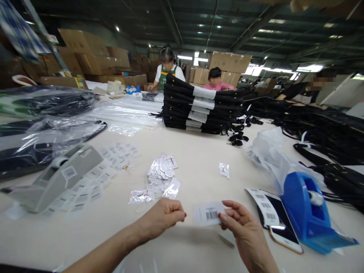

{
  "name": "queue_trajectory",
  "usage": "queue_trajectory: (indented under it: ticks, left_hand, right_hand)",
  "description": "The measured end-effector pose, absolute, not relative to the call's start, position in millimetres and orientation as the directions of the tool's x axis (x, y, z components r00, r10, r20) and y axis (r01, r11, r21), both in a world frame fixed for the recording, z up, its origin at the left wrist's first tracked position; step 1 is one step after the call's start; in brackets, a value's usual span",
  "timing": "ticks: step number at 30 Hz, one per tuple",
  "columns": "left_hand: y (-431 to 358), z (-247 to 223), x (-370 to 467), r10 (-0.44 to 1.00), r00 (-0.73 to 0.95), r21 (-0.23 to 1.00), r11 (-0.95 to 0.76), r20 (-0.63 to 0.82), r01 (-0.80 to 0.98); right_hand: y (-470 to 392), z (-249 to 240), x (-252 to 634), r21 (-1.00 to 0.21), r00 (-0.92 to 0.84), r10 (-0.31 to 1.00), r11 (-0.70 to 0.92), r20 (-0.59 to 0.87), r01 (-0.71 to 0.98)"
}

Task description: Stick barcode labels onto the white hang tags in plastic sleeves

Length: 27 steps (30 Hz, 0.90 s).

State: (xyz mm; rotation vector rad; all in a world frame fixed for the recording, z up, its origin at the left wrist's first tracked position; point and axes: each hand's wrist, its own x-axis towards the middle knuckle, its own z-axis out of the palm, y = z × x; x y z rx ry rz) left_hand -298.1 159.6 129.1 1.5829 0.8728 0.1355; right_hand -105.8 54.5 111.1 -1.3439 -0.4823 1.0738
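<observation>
The barcode label [209, 214], a small white slip with black bars, hangs just above the table [199, 167], pinched at its right edge by the right hand [244, 231]. The left hand [163, 216] sits just beside its other edge, fingers curled closed with thumb and forefinger pressed together; whether they grip anything I cannot tell. This looks like the peel-or-separate step, and the next move likely calls for a clean grip on the free edge. Beyond lie small clear bags [159, 178], a label sheet on a phone [280, 223], a blue tape dispenser [307, 212] and a grey one [57, 178].
</observation>
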Motion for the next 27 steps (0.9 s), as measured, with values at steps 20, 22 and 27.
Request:
queue_trajectory:
  ticks: [20,22,27]
  left_hand:
    - [208,83,-280,0.932,0.301,0.389,-0.207,-0.2,0.898]
    - [207,88,-281,0.935,0.307,0.429,-0.208,-0.175,0.879]
    - [178,103,-289,0.931,0.351,0.634,-0.211,-0.102,0.744]
  right_hand:
    - [53,76,-130,-0.756,0.456,0.812,-0.028,0.365,0.654]
    - [51,71,-141,-0.858,0.52,0.81,-0.041,0.271,0.511]
    - [62,74,-161,-0.976,0.527,0.822,-0.202,-0.216,-0.085]
